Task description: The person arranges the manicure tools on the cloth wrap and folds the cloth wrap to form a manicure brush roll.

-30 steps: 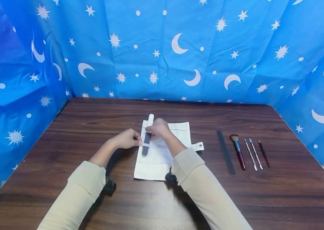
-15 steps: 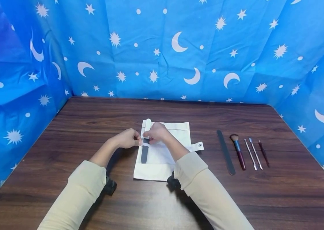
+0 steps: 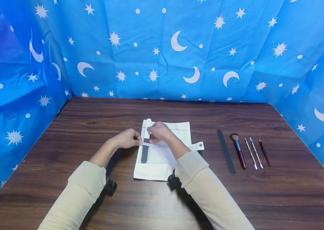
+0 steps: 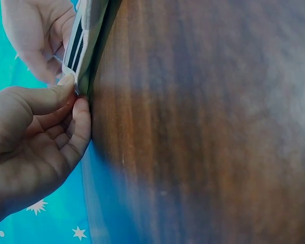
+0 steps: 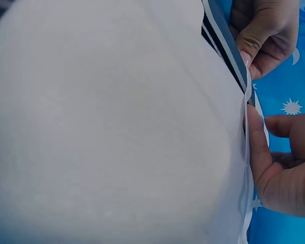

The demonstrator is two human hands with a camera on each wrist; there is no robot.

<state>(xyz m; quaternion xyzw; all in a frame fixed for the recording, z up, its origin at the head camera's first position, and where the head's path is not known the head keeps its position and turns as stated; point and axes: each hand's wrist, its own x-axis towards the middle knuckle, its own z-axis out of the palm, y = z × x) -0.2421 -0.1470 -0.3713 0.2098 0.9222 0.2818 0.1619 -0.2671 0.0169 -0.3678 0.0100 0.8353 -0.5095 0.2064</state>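
Note:
A white fabric pouch lies flat on the table. Along its left side lies a nail file, white at the far end and grey at the near end. A narrow white strap crosses over it. My left hand pinches that strap at the pouch's left edge; in the left wrist view the thumb and finger meet there. My right hand has its thumb and finger at the file's white part, beside the strap. In the right wrist view layered dark and white edges show beneath the strap.
Right of the pouch lie a dark nail file, a makeup brush, two slim metal tools and a dark red slim tool. A snap tab sticks out from the pouch. Blue star-patterned cloth hangs behind the table.
The nail file has slid toward the near side beneath the strap, carried by my right hand. My right thumb then shifted slightly right and away. My left hand keeps its place.

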